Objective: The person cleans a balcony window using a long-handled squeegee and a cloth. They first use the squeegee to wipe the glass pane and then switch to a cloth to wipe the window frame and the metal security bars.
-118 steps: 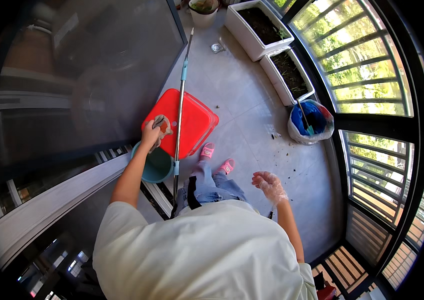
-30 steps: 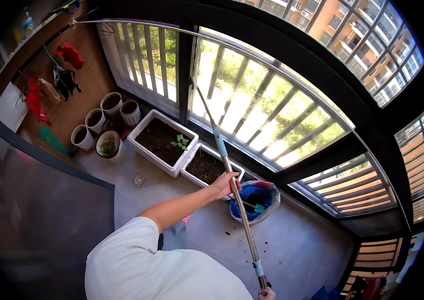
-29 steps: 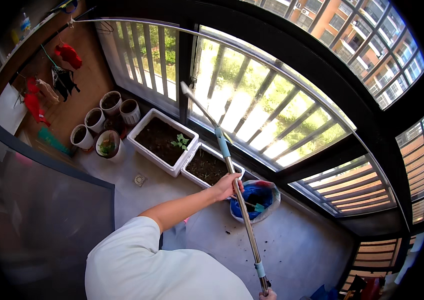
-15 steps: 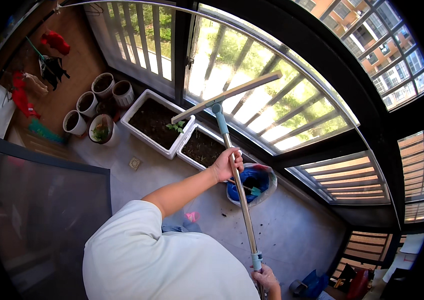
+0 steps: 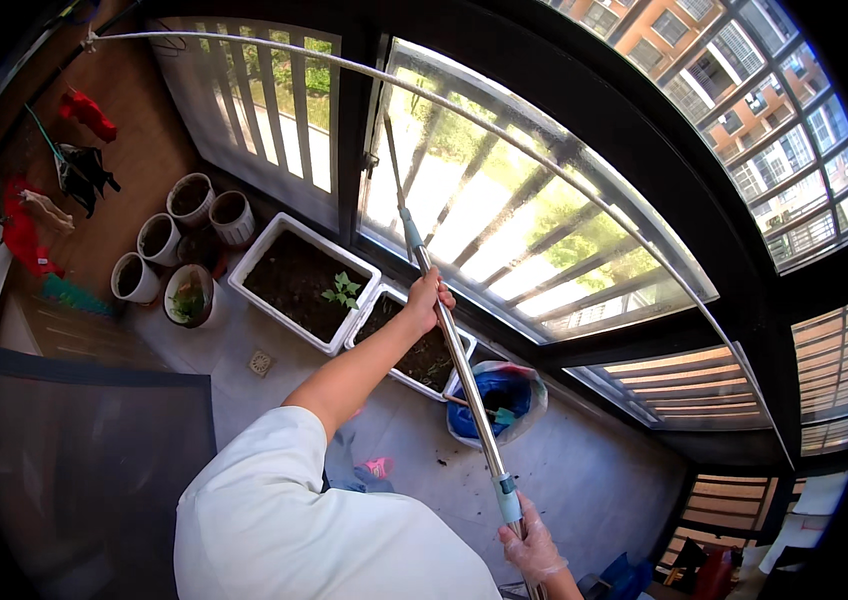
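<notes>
Since half a second ago the long pole (image 5: 449, 335) has swung more upright, its far end now lying against the balcony window (image 5: 504, 210) instead of slanting across it, and the view has tipped slightly lower. The person's left hand (image 5: 425, 297) is wrapped tight around the metal shaft about midway up; the right hand (image 5: 534, 545), in a thin clear glove, clasps the lower end just below the pale blue collar. Both grips are closed on the pole. Its head is too thin and backlit to make out against the bright glass. Below, on the grey balcony floor (image 5: 584, 470), stand two white rectangular planters (image 5: 302, 282) filled with dark soil, one with a small green seedling, a cluster of round white pots (image 5: 159, 240) near the corner, and a bucket lined with a blue bag (image 5: 496, 400). The work in hand appears to be reaching the pole's tip up to the upper window area. The next move would likely call for steadying the lower end while the upper hand guides the tip along the glass or frame.
</notes>
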A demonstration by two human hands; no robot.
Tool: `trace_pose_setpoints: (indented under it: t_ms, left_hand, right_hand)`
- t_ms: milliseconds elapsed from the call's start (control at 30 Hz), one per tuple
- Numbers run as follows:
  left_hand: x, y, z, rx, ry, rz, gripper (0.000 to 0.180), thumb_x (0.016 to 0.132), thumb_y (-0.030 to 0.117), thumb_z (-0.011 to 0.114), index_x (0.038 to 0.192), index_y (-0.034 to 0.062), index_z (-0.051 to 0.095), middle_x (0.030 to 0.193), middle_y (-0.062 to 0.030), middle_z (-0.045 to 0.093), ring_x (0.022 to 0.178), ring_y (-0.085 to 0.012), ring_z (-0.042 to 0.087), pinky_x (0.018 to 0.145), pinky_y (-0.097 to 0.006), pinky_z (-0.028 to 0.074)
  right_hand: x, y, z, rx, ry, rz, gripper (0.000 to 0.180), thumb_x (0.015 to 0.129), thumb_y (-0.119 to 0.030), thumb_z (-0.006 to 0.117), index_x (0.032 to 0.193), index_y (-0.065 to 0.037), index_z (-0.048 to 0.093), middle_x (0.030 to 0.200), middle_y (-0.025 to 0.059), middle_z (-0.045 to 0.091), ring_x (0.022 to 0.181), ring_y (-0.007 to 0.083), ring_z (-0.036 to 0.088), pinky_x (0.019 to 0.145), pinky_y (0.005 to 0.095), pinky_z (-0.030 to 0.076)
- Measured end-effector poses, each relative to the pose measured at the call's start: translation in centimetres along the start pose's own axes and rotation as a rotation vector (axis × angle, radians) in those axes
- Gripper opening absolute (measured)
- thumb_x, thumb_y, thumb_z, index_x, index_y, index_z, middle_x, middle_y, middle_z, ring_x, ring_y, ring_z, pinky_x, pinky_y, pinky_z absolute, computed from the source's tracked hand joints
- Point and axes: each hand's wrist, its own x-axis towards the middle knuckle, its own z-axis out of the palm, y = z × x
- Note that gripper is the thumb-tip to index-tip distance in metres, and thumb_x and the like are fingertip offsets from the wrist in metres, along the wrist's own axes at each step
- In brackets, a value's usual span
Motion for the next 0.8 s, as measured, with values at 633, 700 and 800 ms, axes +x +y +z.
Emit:
trace_pose_setpoints:
  t_ms: [633,700,800]
  left_hand:
    - [6.9,11.0,7.7,0.15,-0.042,0.258,0.022,0.092,0.028,0.043,0.086,0.0072,0.036,0.06,-0.0003,0.036,0.046,-0.01,0.037,0.043,-0.027,0.035]
    - [7.1,11.8,7.6,0.087,-0.013,0.27,0.022,0.092,0.028,0.042,0.087,0.0071,0.036,0.059,-0.0008,0.036,0.045,-0.0107,0.037,0.043,-0.027,0.034]
    - [8.2,12.2,6.8,0.135,-0.013,0.322,0.022,0.091,0.028,0.042,0.087,0.0069,0.035,0.057,-0.0017,0.035,0.042,-0.0115,0.035,0.042,-0.027,0.032]
  right_hand:
    - [7.3,-11.9,-2.5,0.048,0.06,-0.27,0.058,0.085,-0.019,0.057,0.134,-0.004,0.031,0.072,0.0007,0.047,0.063,0.0078,0.043,0.059,0.0216,0.038]
    - [8.1,-12.6,-2.4,0.082,0.013,-0.199,0.055,0.084,-0.02,0.058,0.132,-0.005,0.034,0.071,0.0025,0.048,0.062,0.0101,0.045,0.06,0.0235,0.039]
    - [10.1,-13.6,-1.2,0.048,-0.009,-0.099,0.051,0.083,-0.021,0.06,0.126,-0.005,0.039,0.071,0.0063,0.051,0.062,0.0149,0.049,0.061,0.0271,0.042]
